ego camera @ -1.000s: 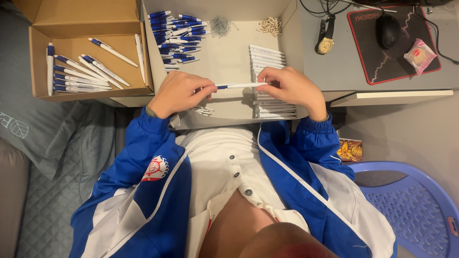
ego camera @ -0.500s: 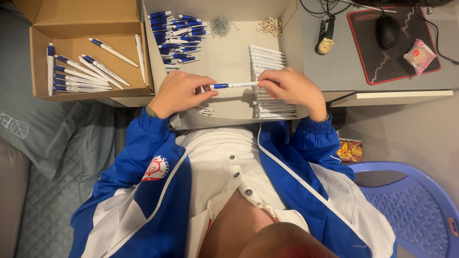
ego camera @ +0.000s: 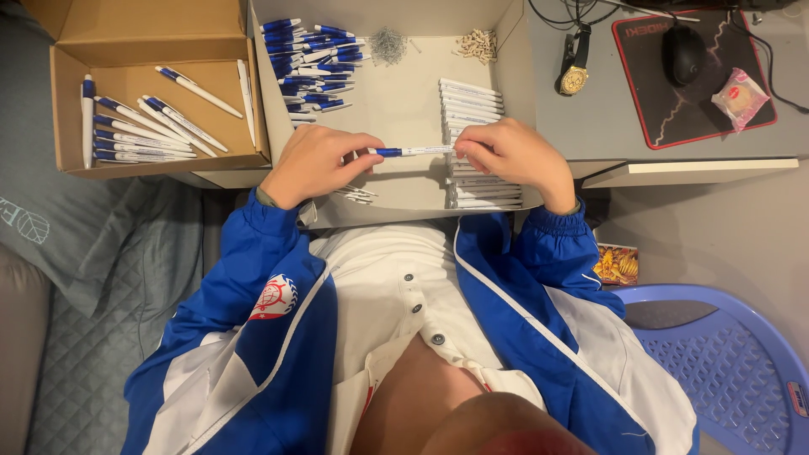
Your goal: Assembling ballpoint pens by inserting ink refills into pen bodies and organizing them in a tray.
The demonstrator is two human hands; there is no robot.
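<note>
Both my hands hold one blue-and-white pen [ego camera: 413, 152] level over a shallow cardboard tray [ego camera: 404, 105]. My left hand [ego camera: 316, 164] pinches its blue end and my right hand [ego camera: 514, 156] grips its white barrel end. In the tray lie a pile of blue pen parts [ego camera: 316, 55], a stack of white barrels [ego camera: 472, 105] partly under my right hand, a heap of small metal springs [ego camera: 388, 44], a heap of small tan pieces [ego camera: 479, 44] and a few thin refills [ego camera: 354, 194] near my left hand.
An open cardboard box [ego camera: 72, 109] at the left holds several finished pens [ego camera: 139, 126]. On the desk at the right are a wristwatch [ego camera: 575, 72], a mouse [ego camera: 684, 52] on a dark mat and a wrapped snack [ego camera: 740, 97]. A blue plastic chair [ego camera: 725, 362] stands lower right.
The blue part has slid further onto the white barrel between my hands. Both hands stay in the same place over the tray.
</note>
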